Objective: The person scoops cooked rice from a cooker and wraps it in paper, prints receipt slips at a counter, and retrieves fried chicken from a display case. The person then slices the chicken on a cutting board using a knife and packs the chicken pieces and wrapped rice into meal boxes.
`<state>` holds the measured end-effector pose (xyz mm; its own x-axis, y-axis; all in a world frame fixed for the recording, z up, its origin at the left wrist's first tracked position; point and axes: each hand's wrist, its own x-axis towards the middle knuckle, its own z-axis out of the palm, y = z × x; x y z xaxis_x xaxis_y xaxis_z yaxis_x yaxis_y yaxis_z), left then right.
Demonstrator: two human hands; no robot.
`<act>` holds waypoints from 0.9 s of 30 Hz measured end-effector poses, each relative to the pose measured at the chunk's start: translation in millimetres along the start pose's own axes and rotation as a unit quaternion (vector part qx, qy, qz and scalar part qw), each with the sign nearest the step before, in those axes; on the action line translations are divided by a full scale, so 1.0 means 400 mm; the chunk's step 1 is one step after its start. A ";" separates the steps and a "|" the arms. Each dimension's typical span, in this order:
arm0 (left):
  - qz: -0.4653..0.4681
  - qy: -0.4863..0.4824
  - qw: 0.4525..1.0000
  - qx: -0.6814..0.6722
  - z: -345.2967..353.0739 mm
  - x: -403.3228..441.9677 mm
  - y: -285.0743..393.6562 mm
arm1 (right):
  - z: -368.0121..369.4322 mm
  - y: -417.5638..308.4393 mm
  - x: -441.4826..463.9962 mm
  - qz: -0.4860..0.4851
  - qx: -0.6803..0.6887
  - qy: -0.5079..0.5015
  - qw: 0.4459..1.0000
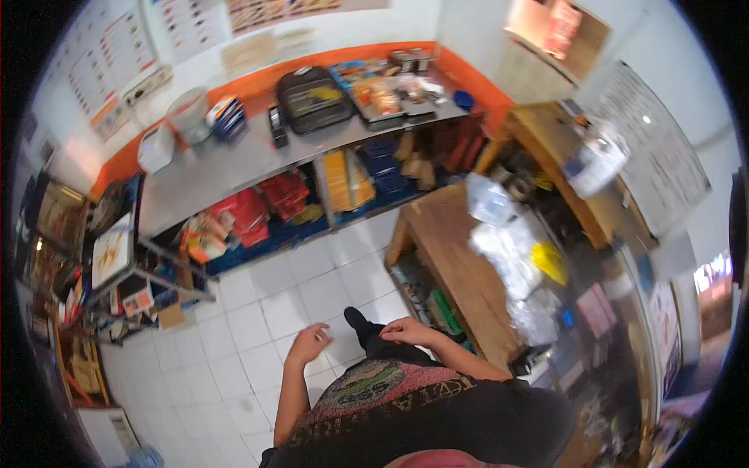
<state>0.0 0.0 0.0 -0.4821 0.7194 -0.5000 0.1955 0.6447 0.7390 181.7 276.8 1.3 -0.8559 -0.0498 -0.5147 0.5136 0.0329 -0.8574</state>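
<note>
My left hand (310, 342) hangs in the air over the white floor tiles, its fingers loosely bent and apart with nothing in them. In front of my dark printed shirt (382, 394) is my right hand (406, 331), its fingers drawn together; whatever they may hold is too small to make out. The nearest furniture to it is the wooden table (456, 261) on the right. Below and between the hands a black shoe (357, 318) shows on the floor.
A steel counter (187, 183) along the back wall bears a black case (314, 100) and trays of packaged food (378, 97). Red bags (246, 214) fill its lower shelf. Clear plastic bags (507, 249) and a yellow item (549, 262) lie on the wooden table. A metal rack (175, 285) stands left.
</note>
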 end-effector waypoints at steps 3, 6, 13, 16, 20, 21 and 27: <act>-0.064 0.180 0.979 -0.065 -0.154 0.105 -0.259 | -0.021 -0.094 0.273 0.008 -0.023 -0.035 0.999; -0.190 0.332 0.918 -0.103 -0.031 0.025 -0.721 | 0.007 -0.185 0.478 -0.005 -0.014 -0.054 0.998; -0.335 0.144 0.921 0.138 0.104 -0.405 -0.958 | 0.144 -0.506 1.064 -0.127 -0.159 -0.137 0.970; -0.302 0.213 0.927 0.067 0.202 -0.446 -0.885 | 0.282 -0.731 1.218 -0.156 -0.187 -0.192 0.951; -0.421 0.138 0.893 0.082 0.303 -0.359 -0.841 | 0.539 -0.904 1.375 -0.187 -0.209 -0.216 0.935; -0.435 0.150 0.888 0.010 0.319 -0.338 -0.867 | 0.606 -0.910 1.421 -0.192 -0.217 -0.241 0.926; -0.449 0.259 0.837 -0.177 0.174 -0.363 -1.108 | 1.049 -0.876 1.517 -0.114 -0.127 -0.271 0.947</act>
<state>42.7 -372.0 -286.4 -0.6216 -0.2812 -0.7311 -0.6653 0.6821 0.3034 -492.7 -183.8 -11.5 -0.7509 -0.5876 -0.3015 0.2298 0.1955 -0.9534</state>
